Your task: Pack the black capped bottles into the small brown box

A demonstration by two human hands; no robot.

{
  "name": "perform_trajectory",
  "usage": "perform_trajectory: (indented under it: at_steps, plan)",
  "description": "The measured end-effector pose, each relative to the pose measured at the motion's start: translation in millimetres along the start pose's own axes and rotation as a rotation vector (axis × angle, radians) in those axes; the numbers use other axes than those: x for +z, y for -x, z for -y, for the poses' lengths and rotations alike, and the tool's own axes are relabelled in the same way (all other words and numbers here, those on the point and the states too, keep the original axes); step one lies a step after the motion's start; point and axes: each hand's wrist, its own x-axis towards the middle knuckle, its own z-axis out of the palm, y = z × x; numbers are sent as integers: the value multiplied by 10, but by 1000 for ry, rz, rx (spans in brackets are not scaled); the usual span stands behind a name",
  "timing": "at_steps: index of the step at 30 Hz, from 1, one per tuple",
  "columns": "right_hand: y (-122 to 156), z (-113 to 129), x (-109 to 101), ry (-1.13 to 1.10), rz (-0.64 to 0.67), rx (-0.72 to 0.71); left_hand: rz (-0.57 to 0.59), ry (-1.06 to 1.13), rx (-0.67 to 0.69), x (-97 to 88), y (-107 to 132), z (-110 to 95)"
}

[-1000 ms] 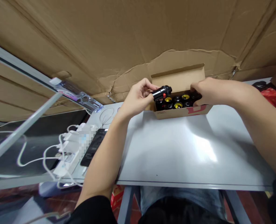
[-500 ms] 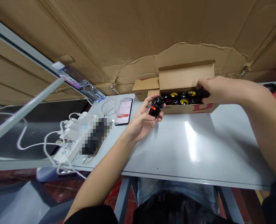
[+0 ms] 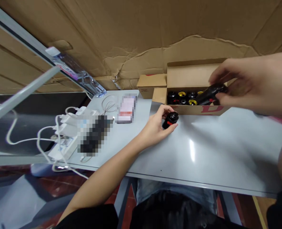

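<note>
My left hand (image 3: 154, 128) grips a black lamp socket (image 3: 171, 120) with a red mark, low over the grey table (image 3: 214, 146) just in front of the open cardboard box (image 3: 193, 76). My right hand (image 3: 252, 84) is over the box's right end and holds a second black socket (image 3: 212, 93) lying on its side. Inside the box, rows of black sockets (image 3: 182, 98) stand packed, several with brass-yellow centres. My right hand hides the box's right end.
A smaller cardboard box (image 3: 151, 85) stands left of the open box. Further left lie a blurred phone (image 3: 126, 109), a pixelated dark object (image 3: 94, 135), and a white power strip (image 3: 64, 140) with chargers and cables. A large torn cardboard sheet (image 3: 179, 25) stands behind.
My right hand has come up from the box with a socket in it. My left hand has moved lower and closer to the table with its socket. The view has shifted slightly.
</note>
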Motion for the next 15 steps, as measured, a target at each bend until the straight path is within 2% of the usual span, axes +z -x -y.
perform_trajectory:
  at_steps: [2, 3, 6, 9, 12, 15]
  plan:
    - [-3, 195, 114, -110, 17, -234, -40, -55, 31, 39, 5, 39]
    - [-18, 268, 197, -154, 37, -296, -61, -78, 44, 53, 7, 54]
    - [-83, 395, 470, -221, 167, -332, -94, -149, 84, 68, 12, 87]
    - [-119, 474, 657, -214, 246, -347, -73, -246, 147, 66, 11, 125]
    - [-105, 586, 726, -120, 264, -351, -47, -285, 192, 71, 11, 163]
    - [-74, 693, 746, -45, 269, -364, -59, -322, 160, 82, 15, 170]
